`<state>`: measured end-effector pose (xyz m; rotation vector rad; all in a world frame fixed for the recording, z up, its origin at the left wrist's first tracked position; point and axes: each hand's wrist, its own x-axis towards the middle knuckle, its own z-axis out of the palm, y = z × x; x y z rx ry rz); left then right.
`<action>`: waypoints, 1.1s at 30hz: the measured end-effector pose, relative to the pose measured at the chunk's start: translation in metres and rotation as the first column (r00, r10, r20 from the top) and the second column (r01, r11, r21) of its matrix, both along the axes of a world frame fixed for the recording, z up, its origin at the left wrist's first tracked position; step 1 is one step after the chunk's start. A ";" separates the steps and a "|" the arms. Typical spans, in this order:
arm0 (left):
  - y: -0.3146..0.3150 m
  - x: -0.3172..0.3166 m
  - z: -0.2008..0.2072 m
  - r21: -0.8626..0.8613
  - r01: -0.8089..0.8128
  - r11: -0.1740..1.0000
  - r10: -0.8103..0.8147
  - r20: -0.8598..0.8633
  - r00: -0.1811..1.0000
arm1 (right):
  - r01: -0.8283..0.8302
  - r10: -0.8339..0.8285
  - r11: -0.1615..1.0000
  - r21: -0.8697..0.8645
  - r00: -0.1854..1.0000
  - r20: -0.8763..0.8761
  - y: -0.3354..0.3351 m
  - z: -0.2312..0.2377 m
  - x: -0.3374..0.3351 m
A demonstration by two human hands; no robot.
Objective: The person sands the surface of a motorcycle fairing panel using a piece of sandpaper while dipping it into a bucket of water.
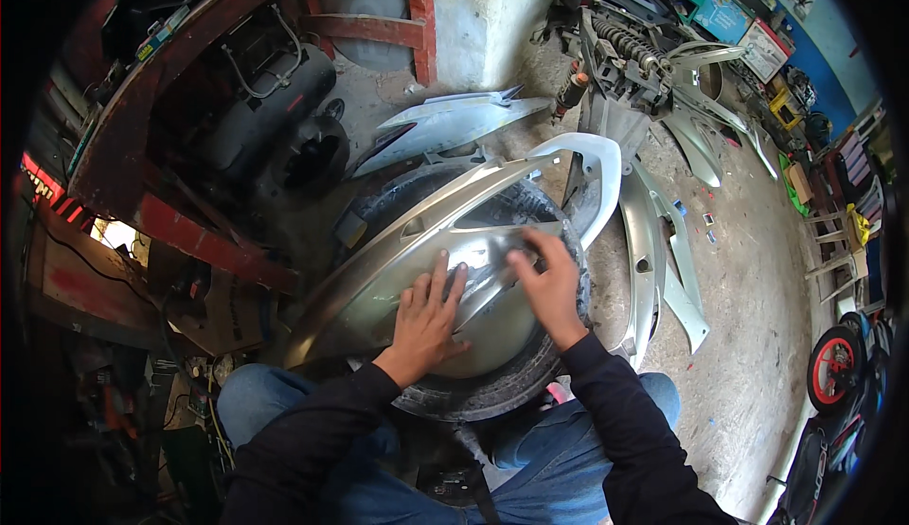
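A silver-grey motorcycle body panel (365,284) lies slanted across a round black tyre-like rim (502,394) in front of me. A shiny patch shows on its surface between my hands. My left hand (424,328) rests flat on the panel with its fingers spread. To its right, my right hand (549,284) is at the panel's upper right part, thumb and forefinger apart and slightly blurred. I see nothing between those fingers, though their undersides are hidden. A pale curved piece (606,179) extends behind the panel's far end.
More silver panels (641,265) lie on the concrete floor at right. Beyond the rim is a whitish panel (454,125). A dark tank (270,85) stands under a red frame (365,28) at left. A partly stripped motorcycle (630,47) stands at the back; a red-rimmed wheel (835,369) is far right.
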<state>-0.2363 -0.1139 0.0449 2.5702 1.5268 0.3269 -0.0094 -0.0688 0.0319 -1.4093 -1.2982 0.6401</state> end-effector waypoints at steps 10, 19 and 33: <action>0.003 0.000 -0.024 0.036 0.111 0.993 -0.113 0.061 0.992 | -0.247 0.073 0.956 0.161 0.727 0.683 0.003 -0.018 0.000; 0.005 0.001 -0.030 0.041 0.150 0.988 -0.153 0.088 0.984 | -0.312 0.070 0.926 0.214 0.697 0.714 -0.003 -0.010 -0.017; 0.012 0.009 -0.028 0.035 0.248 0.968 -0.250 0.180 0.951 | -0.097 0.006 0.990 0.099 0.746 0.666 0.009 -0.004 -0.015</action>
